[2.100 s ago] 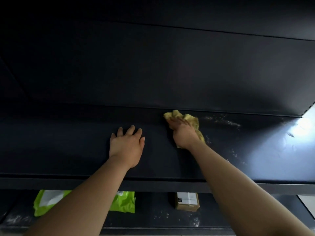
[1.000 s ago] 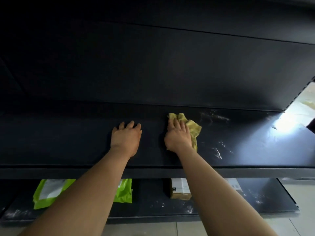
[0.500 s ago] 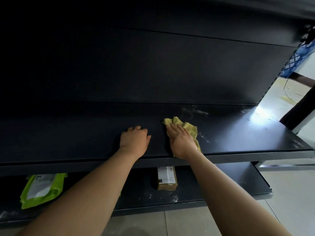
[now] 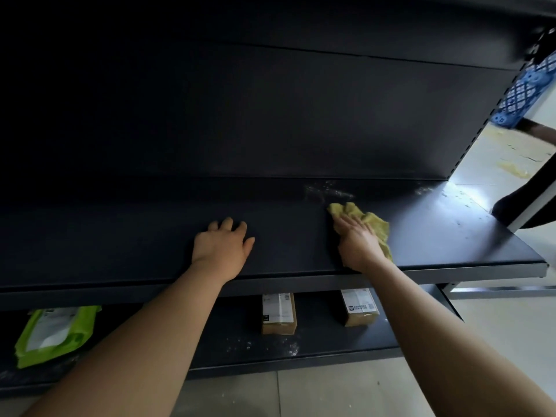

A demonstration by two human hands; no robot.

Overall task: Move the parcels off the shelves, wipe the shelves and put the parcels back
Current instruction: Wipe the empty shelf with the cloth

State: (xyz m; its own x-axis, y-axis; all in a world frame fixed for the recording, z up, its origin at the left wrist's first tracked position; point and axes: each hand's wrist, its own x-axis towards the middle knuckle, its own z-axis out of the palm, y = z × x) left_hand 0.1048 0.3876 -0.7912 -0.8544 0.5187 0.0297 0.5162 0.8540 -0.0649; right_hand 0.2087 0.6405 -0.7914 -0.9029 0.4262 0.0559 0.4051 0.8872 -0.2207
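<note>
Reaches both bare forearms forward over the front edge of the upper shelf. Lays the left hand palm down on the dark board close to that front edge, about mid-length, fingers straight and slightly spread, gripping nothing. Presses the right hand flat onto a yellow cloth, fingers stretched out together over it rather than curled round it, well apart from the left hand.

Has the cloth crumpled on the upper shelf towards its right end, showing past the fingertips and along the hand's right side, just in front of pale dust streaks near the back edge.

Finds the parcels on the lower shelf: a green parcel with a white label lying near the left end, a brown parcel with a white label about the middle, and a second brown parcel to its right, apart from it, both partly hidden behind the upper shelf's front edge. Notes white specks on the lower board near its front edge.
</note>
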